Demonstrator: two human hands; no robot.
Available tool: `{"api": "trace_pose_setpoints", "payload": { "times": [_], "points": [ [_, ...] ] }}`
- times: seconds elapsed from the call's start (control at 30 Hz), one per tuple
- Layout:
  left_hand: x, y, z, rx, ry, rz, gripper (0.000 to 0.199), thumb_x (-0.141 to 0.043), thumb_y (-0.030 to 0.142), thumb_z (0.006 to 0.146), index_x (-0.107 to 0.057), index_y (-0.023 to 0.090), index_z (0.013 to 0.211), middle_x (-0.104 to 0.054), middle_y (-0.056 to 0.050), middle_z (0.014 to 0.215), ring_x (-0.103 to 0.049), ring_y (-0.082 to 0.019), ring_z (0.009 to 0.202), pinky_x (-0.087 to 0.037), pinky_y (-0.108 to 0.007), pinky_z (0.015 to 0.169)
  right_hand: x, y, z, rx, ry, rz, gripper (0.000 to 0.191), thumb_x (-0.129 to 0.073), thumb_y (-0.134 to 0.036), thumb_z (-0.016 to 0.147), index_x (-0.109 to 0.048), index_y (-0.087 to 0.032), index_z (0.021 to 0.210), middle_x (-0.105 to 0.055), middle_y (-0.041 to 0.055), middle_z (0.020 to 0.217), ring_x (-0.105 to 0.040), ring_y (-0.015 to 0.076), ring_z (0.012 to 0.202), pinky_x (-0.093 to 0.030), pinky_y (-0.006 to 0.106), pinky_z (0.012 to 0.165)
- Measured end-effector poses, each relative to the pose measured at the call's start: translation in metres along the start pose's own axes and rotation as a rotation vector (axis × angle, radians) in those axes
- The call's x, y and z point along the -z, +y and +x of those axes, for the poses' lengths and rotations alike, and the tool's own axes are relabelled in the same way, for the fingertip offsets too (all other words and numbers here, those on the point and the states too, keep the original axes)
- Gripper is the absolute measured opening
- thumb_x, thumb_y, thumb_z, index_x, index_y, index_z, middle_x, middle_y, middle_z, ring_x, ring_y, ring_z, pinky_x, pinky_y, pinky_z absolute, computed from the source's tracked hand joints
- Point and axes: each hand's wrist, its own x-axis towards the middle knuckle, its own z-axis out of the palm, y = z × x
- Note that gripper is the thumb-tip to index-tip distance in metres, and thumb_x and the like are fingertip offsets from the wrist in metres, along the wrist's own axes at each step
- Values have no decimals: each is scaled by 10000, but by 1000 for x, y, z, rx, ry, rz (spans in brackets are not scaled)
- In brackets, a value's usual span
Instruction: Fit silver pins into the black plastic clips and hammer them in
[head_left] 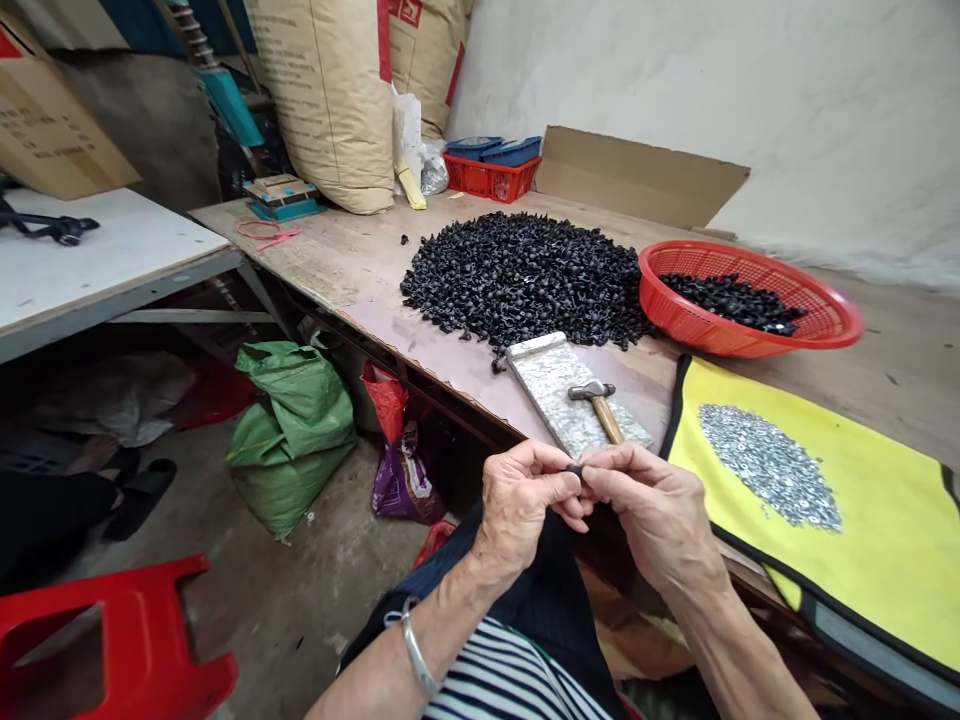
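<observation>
My left hand [521,505] and my right hand [645,510] meet in front of me, pinching a small black plastic piece [575,470] between their fingertips. Most of the piece is hidden by my fingers. Beyond my hands, a small ball-peen hammer [600,405] with a wooden handle lies on a speckled stone slab [551,385]. A large heap of similar black pieces [521,275] covers the workbench [450,355]. To the right, a red plastic basket [750,295] holds more of them. A yellow mat [847,530] carries a heap of small silver metal parts [769,467].
A white table [97,260] stands to the left, and a green sack [292,440] and a red stool [120,640] sit on the concrete floor. Large paper sacks [330,100], a red crate [491,175] and a cardboard sheet [637,175] stand behind the bench.
</observation>
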Motion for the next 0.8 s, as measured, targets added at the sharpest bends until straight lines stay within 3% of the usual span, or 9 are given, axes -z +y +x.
{"api": "trace_pose_setpoints", "payload": {
  "times": [0.2, 0.4, 0.57, 0.8],
  "points": [
    [-6, -3, 2, 32, -50, -31, 70, -659, 83, 605, -613, 86, 657, -623, -35, 483, -599, -153, 428, -509, -225, 376, 2, 1, -2, -120, 8, 174, 124, -741, -183, 518, -627, -156, 556, -624, 7, 560, -532, 125, 414, -428, 254, 396],
    [-7, -8, 4, 52, -39, -40, 94, -682, 90, 605, -615, 79, 670, -633, -45, 496, -600, -150, 425, -521, -234, 384, 2, 6, -3, 36, 178, 18, 120, -756, -168, 532, -648, -158, 584, -641, 0, 603, -554, 104, 492, -453, 223, 469],
    [-13, -5, 10, 78, -77, -125, 165, -733, 145, 586, -606, 82, 671, -634, -46, 505, -604, -165, 416, -516, -244, 367, 7, -2, 1, -106, 39, 175, 136, -760, -221, 562, -644, -163, 606, -635, 12, 554, -553, 131, 456, -439, 244, 415],
    [-8, -4, 17, 101, -91, -154, 185, -741, 166, 599, -601, 77, 681, -627, -46, 519, -606, -162, 437, -525, -255, 382, 8, -5, 9, -109, -27, 140, 128, -753, -225, 596, -653, -154, 631, -628, 20, 527, -566, 142, 467, -452, 259, 453]
  ]
}}
